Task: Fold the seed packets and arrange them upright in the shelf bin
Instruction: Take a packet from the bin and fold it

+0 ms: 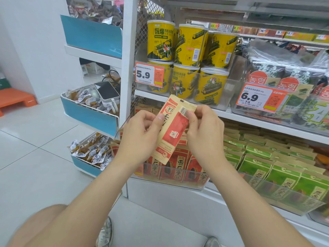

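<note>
Together both hands [140, 138] [204, 132] pinch a seed packet [173, 129] above the bin [178, 182].

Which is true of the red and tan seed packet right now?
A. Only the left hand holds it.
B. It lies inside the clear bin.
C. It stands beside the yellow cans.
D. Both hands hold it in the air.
D: the left hand and the right hand both pinch the seed packet, raised over the clear bin.

Both hands [140, 136] [204, 132] pinch a seed packet [175, 129].
</note>
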A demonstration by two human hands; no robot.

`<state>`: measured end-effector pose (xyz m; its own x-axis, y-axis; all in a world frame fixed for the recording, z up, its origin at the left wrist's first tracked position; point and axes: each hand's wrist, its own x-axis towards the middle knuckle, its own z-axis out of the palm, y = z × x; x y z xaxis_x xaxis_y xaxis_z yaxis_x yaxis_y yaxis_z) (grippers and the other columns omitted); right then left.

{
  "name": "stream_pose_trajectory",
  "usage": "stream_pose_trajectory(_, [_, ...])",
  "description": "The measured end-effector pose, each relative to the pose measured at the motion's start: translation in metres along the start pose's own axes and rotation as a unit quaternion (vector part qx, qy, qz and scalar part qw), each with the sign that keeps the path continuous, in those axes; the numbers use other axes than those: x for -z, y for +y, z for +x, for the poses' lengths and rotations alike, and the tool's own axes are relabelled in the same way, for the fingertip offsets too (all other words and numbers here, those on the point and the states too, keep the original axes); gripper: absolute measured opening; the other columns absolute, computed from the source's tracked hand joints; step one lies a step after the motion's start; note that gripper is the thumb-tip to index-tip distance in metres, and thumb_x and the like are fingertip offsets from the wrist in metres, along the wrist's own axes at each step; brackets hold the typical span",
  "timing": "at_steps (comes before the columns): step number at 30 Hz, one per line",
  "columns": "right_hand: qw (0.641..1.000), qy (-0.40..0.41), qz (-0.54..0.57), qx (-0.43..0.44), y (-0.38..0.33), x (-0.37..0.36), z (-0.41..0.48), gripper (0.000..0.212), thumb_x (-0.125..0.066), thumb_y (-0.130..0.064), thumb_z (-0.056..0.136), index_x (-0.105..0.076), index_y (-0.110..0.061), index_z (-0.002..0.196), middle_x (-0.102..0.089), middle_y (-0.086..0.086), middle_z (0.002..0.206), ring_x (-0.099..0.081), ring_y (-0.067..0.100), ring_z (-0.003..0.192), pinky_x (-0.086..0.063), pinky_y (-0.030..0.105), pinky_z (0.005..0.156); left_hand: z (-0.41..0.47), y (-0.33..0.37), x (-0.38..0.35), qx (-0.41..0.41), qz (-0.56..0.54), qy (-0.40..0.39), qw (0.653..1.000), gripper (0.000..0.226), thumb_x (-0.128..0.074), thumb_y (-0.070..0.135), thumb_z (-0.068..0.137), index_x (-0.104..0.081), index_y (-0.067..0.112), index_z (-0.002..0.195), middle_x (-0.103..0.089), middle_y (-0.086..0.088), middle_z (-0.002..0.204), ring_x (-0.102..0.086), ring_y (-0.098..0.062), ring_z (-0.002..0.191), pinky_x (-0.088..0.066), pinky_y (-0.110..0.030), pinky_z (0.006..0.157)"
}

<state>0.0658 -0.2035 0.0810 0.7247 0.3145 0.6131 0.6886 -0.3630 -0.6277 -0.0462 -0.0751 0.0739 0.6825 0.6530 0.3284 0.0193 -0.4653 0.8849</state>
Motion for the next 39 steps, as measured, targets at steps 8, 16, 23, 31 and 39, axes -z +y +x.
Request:
stream_pose_trajectory(8, [0.957, -0.122, -0.115, 0.238, 0.006, -0.014, -0.010, 0.066, -0.075, -0.001, 0.085, -0.064, -0.024, 0.146, -0.053, 0.010, 0.157, -0.046, 0.034, 0.148, -0.040, 0.057, 0.119, 0.014, 0.003, 0.016, 0.228, -0.204, -0.031, 0.952, 0.033, -0.059, 0.035, 0.111, -0.077, 0.008, 0.106, -0.082, -0.005, 0.083, -0.078, -0.014, 0.067, -0.060, -0.026, 0.053])
stream_pose_trajectory(16, [0.990, -0.050, 0.061, 0.117, -0.002, -0.033, 0.005, 0.030, -0.070, -0.014, 0.103, -0.058, -0.023, 0.129, -0.074, -0.017, 0.097, -0.071, 0.004, 0.083, -0.056, 0.024, 0.076, 0.053, -0.026, 0.049, 0.118, -0.010, 0.069, 0.991, 0.023, -0.054, 0.019, 0.099, -0.075, 0.021, 0.107, -0.081, 0.005, 0.083, -0.077, -0.019, 0.073, -0.060, -0.033, 0.071])
stream_pose_trajectory(23, [0.991, -0.051, 0.122, 0.026, -0.010, -0.082, 0.022, 0.022, -0.066, -0.031, 0.106, -0.060, -0.017, 0.122, -0.075, -0.014, 0.105, -0.072, 0.012, 0.095, -0.057, 0.042, 0.089, 0.090, -0.066, 0.053, 0.038, 0.364, -0.136, 0.920, 0.053, -0.072, 0.028, 0.089, -0.061, 0.037, 0.140, -0.061, 0.002, 0.143, -0.036, -0.030, 0.147, -0.028, -0.057, 0.113])
stream_pose_trajectory(31, [0.991, -0.080, 0.106, -0.027, 0.001, -0.120, 0.042, 0.017, -0.065, -0.040, 0.104, -0.057, -0.027, 0.112, -0.074, -0.014, 0.106, -0.068, 0.026, 0.109, -0.055, 0.052, 0.096, 0.117, -0.095, 0.049, 0.052, 0.434, -0.220, 0.872, 0.034, -0.063, 0.042, 0.091, -0.070, 0.040, 0.124, -0.063, -0.004, 0.124, -0.036, -0.029, 0.136, -0.017, -0.051, 0.089])
stream_pose_trajectory(39, [0.993, -0.058, 0.077, 0.061, 0.007, -0.126, 0.049, 0.015, -0.068, -0.022, 0.104, -0.053, -0.020, 0.101, -0.069, 0.000, 0.078, -0.055, 0.014, 0.062, -0.041, 0.021, 0.063, 0.127, -0.097, 0.033, 0.033, 0.500, -0.241, 0.831, 0.038, -0.051, 0.030, 0.099, -0.055, 0.029, 0.138, -0.060, -0.005, 0.131, -0.031, -0.038, 0.137, -0.019, -0.068, 0.113])
